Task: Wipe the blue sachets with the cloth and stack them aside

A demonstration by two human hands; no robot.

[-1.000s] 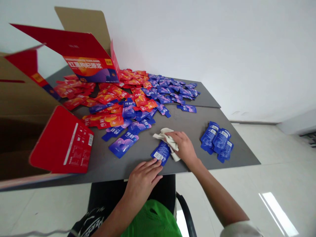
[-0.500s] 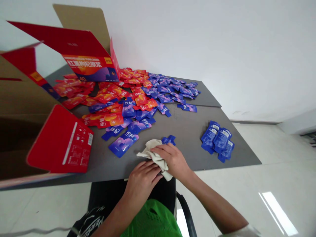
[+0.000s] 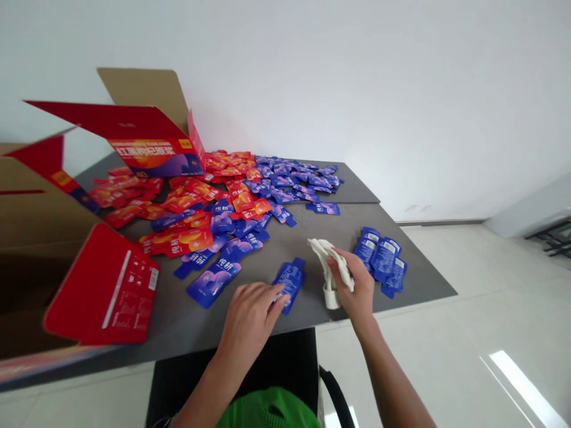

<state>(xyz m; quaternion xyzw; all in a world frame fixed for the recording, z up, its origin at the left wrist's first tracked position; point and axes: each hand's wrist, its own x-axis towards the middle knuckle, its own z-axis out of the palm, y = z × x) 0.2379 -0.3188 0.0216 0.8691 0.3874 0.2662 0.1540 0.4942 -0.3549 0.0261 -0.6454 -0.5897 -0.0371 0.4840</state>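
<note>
A cream-white cloth (image 3: 328, 261) is bunched in my right hand (image 3: 359, 291), which is closed around it above the table's front part. Part of the cloth hangs down below the fingers. My left hand (image 3: 254, 309) has its thumb and index finger together at the lower left end of a blue pouch (image 3: 291, 279). That pouch lies on the table with its printed text side up and its narrow spout end pointing away. Right of the cloth lie several blue pouches (image 3: 384, 258), overlapping, with white label patches showing.
Red-orange pouches (image 3: 191, 238) and purple-blue pouches (image 3: 289, 178) spread in a heap across the left and back of the grey table (image 3: 312, 238). An open red carton (image 3: 156, 157) stands behind, and another open carton (image 3: 107, 285) is at the near left. A white wall (image 3: 357, 77) runs behind.
My right hand has lifted the cloth off the blue pouch and moved right. The pouch is now uncovered, with my left hand at its lower end. The camera view has shifted slightly.
</note>
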